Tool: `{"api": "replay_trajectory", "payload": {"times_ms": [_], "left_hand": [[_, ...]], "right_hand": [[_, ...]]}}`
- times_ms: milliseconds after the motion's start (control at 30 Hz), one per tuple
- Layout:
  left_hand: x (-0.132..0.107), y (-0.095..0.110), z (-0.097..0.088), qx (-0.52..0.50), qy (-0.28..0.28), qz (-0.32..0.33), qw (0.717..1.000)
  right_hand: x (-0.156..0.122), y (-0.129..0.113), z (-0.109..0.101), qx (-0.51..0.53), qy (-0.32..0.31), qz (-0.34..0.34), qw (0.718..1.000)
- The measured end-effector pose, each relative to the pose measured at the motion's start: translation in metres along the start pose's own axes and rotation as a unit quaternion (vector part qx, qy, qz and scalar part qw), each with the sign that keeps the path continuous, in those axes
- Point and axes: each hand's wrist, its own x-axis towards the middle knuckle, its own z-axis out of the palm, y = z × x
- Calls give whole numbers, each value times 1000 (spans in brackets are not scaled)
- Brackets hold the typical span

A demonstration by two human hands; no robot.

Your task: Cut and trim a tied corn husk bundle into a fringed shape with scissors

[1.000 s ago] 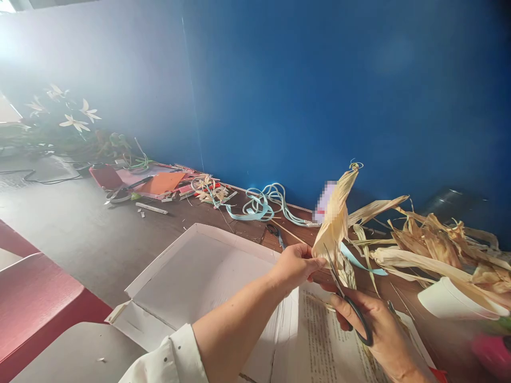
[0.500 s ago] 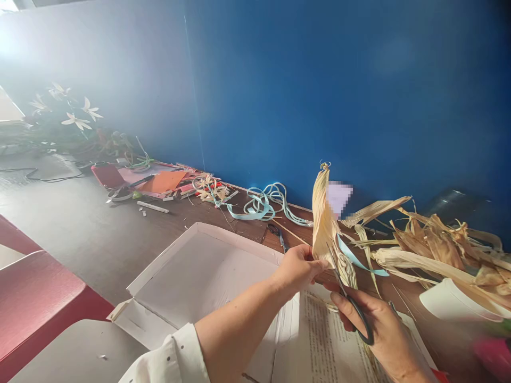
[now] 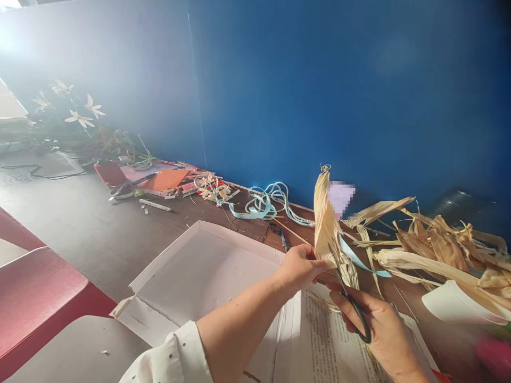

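Note:
A pale, dry corn husk (image 3: 325, 218) stands upright, tied at its top with a thin strand. My left hand (image 3: 301, 266) pinches its lower edge between thumb and fingers. In my right hand (image 3: 373, 316) is a pair of scissors (image 3: 362, 318) with dark handles, its blades pointing up against the husk's lower part. Whether the blades are fully closed is hard to see. Behind the husk, a light blue ribbon (image 3: 363, 260) lies on the table. Beneath both hands is a printed sheet (image 3: 319, 335).
An open white cardboard box (image 3: 207, 271) lies left of my hands. A second pair of scissors (image 3: 279, 234) rests behind it. More dry husks (image 3: 443, 244) and a white paper cup (image 3: 463, 303) are at the right. A blue panel (image 3: 339, 96) rises behind the table. Red chairs (image 3: 43, 303) stand at lower left.
The view has shifted slightly, moving the scene a little to the right. Both hands keep their hold on the husk and scissors, with hardly any visible movement.

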Motion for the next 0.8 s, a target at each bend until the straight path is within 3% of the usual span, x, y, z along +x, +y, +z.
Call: {"api": "replay_trajectory", "payload": {"times_ms": [333, 567, 800], "left_hand": [[0, 8, 0, -51, 68, 15, 996], [1, 3, 0, 3, 56, 7, 998], [0, 4, 1, 0, 52, 11, 999]], "right_hand": [[2, 4, -3, -16, -31, 9, 999], [0, 0, -1, -5, -8, -8, 1000], [2, 5, -6, -21, -22, 11, 999]]}}
